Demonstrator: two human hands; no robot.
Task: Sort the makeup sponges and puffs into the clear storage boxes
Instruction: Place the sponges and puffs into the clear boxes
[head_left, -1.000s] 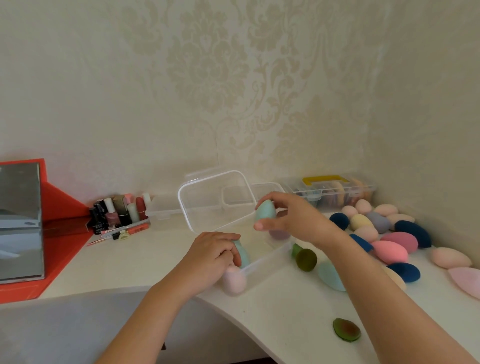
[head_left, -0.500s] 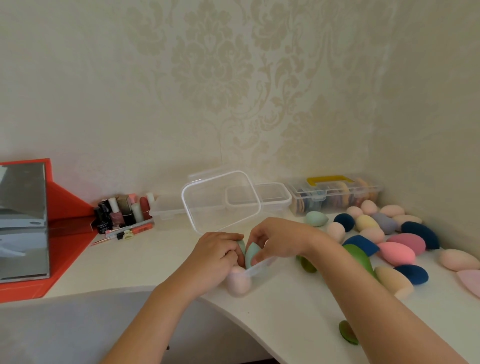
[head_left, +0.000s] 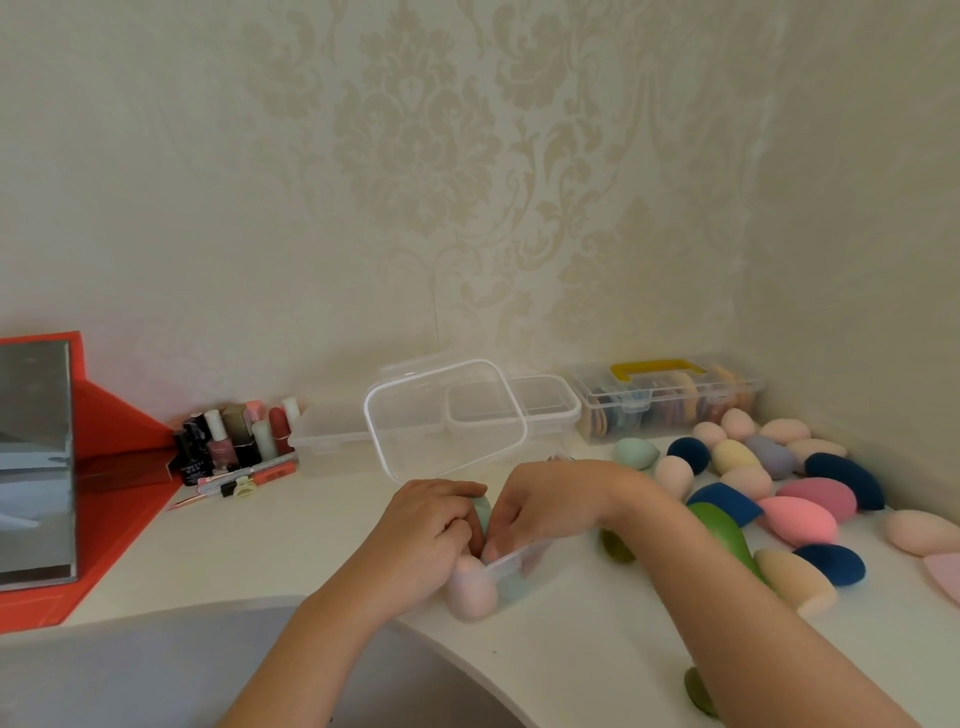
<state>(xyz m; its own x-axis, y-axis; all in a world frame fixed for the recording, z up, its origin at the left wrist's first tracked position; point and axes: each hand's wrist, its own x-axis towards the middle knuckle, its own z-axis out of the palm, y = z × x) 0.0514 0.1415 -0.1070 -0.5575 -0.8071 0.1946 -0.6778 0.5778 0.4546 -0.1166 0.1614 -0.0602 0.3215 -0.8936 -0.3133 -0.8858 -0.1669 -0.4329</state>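
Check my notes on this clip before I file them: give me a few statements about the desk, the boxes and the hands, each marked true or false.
1. Both hands, left and right, are at the open clear box near the desk edge. True.
2. The box lid is shut flat over that box. False: it stands raised behind the hands.
3. The loose sponges lie on the desk to the right of the hands. True.
4. The box with the yellow handle is empty. False: round puffs show through its walls.
5. The nail polish bottles stand among the sponges. False: they stand far left, by the red stand.
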